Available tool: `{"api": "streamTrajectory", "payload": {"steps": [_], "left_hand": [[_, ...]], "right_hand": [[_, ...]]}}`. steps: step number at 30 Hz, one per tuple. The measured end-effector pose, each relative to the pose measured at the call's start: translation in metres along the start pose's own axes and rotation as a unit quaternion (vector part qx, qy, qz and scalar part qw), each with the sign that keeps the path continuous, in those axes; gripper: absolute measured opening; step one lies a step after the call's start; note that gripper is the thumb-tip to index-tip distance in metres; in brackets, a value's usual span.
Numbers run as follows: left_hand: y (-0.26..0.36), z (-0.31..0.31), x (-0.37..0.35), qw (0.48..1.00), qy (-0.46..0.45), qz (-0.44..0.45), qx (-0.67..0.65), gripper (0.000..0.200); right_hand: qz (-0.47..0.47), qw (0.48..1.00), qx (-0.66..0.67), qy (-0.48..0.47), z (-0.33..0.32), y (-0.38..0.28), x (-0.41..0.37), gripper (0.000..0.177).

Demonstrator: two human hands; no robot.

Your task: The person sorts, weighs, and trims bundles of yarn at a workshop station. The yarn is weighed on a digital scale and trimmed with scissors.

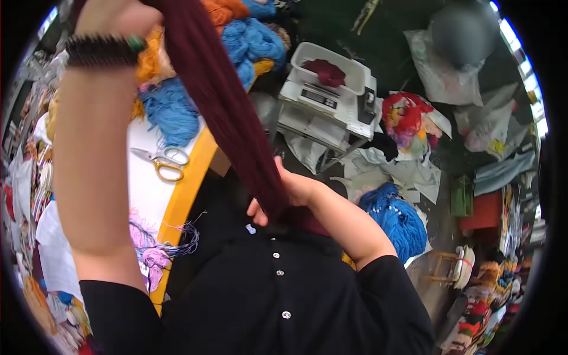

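Note:
A long dark maroon skein of yarn (pixel 222 97) is stretched diagonally between my two hands. Raised at the top left, my left hand (pixel 121 18) is wrapped round the upper end, partly cut off by the frame edge and blurred. My right hand (pixel 284 189) grips the lower end near my chest, with some fingers hidden behind the yarn. Blue yarn (pixel 171 112) lies on the white table behind the skein, and scissors (pixel 163 163) with gold and silver handles rest just in front of it.
The table's yellow edge (pixel 192 177) runs beside me, with pink and purple yarn (pixel 155 260) at its near end. A scale (pixel 322 100) on a stand holds a white tub (pixel 355 71) with maroon yarn. Bright blue yarn (pixel 396 222) and plastic bags (pixel 444 71) are at the right.

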State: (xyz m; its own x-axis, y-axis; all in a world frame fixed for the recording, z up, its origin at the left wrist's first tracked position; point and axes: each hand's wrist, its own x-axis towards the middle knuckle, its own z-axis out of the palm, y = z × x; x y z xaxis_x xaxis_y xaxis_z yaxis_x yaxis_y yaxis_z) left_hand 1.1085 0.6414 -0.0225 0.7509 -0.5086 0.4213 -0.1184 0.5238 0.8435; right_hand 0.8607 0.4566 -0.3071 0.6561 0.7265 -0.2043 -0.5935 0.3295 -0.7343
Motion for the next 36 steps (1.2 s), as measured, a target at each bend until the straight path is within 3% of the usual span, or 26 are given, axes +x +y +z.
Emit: {"api": "streamTrajectory", "payload": {"steps": [2, 3, 4, 6, 8, 9, 10, 11, 12, 13, 16, 17, 20, 22, 25, 28, 30, 31, 32, 34, 35, 36], "left_hand": [[0.014, -0.046, 0.052, 0.985, 0.168, -0.043, -0.012, 0.011], [-0.001, -0.078, 0.063, 0.996, 0.059, -0.057, -0.043, 0.014], [-0.016, -0.11, 0.075, 0.994, -0.05, -0.075, -0.069, 0.018], [-0.067, -0.1, 0.05, 0.974, 0.175, -0.089, -0.109, 0.022], [-0.14, -0.074, -0.011, 0.983, 0.05, -0.152, -0.091, 0.025], [-0.172, -0.058, -0.042, 0.978, 0.016, -0.206, -0.036, 0.023], [-0.212, -0.049, -0.071, 0.947, 0.093, -0.3, -0.06, 0.018], [-0.263, -0.059, -0.106, 0.913, 0.108, -0.39, -0.061, 0.016], [-0.323, -0.074, -0.143, 0.896, -0.029, -0.428, -0.116, 0.014], [-0.295, -0.019, -0.172, 0.79, 0.101, -0.603, 0.044, 0.015], [-0.34, 0.029, -0.248, 0.772, -0.06, -0.597, 0.211, 0.035], [-0.358, 0.038, -0.268, 0.785, -0.135, -0.567, 0.209, 0.038], [-0.364, 0.087, -0.291, 0.807, -0.272, -0.448, 0.272, 0.026], [-0.366, 0.109, -0.295, 0.814, -0.303, -0.382, 0.316, 0.027], [-0.371, 0.131, -0.298, 0.801, -0.292, -0.417, 0.316, 0.026], [-0.374, 0.136, -0.298, 0.805, -0.298, -0.443, 0.258, 0.021], [-0.371, 0.133, -0.291, 0.776, -0.26, -0.569, 0.085, 0.014], [-0.362, 0.128, -0.28, 0.769, -0.178, -0.613, -0.013, 0.009], [-0.352, 0.119, -0.27, 0.791, -0.095, -0.589, -0.138, 0.011], [-0.353, 0.08, -0.248, 0.751, 0.056, -0.582, -0.307, 0.011], [-0.359, 0.063, -0.246, 0.749, 0.174, -0.572, -0.286, 0.012], [-0.359, 0.062, -0.246, 0.782, 0.241, -0.542, -0.191, 0.014]], "right_hand": [[-0.067, 0.996, -0.004, -0.055, 0.002, 0.019, -0.042, 0.106], [-0.093, 0.994, 0.061, -0.01, 0.018, 0.019, -0.067, 0.097], [-0.096, 0.995, 0.011, 0.008, 0.027, 0.016, -0.092, 0.091], [-0.06, 0.995, -0.017, 0.076, 0.034, 0.024, -0.147, 0.082], [-0.077, 0.984, -0.04, 0.157, 0.043, 0.046, -0.202, 0.069], [-0.122, 0.967, -0.006, 0.225, 0.062, 0.053, -0.221, 0.064], [-0.142, 0.966, 0.021, 0.215, 0.066, 0.066, -0.244, 0.056], [-0.196, 0.96, 0.066, 0.187, 0.072, 0.083, -0.258, 0.049], [-0.222, 0.95, 0.101, 0.197, 0.083, 0.094, -0.27, 0.043], [-0.23, 0.942, 0.12, 0.213, 0.09, 0.107, -0.278, 0.042], [-0.233, 0.929, 0.161, 0.239, 0.101, 0.133, -0.287, 0.041], [-0.248, 0.92, 0.173, 0.248, 0.106, 0.136, -0.283, 0.041], [-0.307, 0.912, 0.177, 0.208, 0.105, 0.143, -0.278, 0.041], [-0.357, 0.912, 0.128, 0.155, 0.102, 0.139, -0.271, 0.041], [-0.359, 0.925, 0.058, 0.106, 0.102, 0.128, -0.259, 0.044], [-0.368, 0.921, 0.044, 0.124, 0.102, 0.13, -0.258, 0.048], [-0.41, 0.9, 0.01, 0.147, 0.096, 0.127, -0.259, 0.05], [-0.455, 0.866, 0.026, 0.207, 0.1, 0.128, -0.257, 0.048], [-0.495, 0.826, 0.043, 0.265, 0.103, 0.128, -0.255, 0.046], [-0.521, 0.797, 0.087, 0.293, 0.1, 0.135, -0.263, 0.046], [-0.527, 0.795, 0.085, 0.289, 0.099, 0.134, -0.262, 0.047], [-0.532, 0.793, 0.082, 0.284, 0.098, 0.132, -0.261, 0.047]]}}
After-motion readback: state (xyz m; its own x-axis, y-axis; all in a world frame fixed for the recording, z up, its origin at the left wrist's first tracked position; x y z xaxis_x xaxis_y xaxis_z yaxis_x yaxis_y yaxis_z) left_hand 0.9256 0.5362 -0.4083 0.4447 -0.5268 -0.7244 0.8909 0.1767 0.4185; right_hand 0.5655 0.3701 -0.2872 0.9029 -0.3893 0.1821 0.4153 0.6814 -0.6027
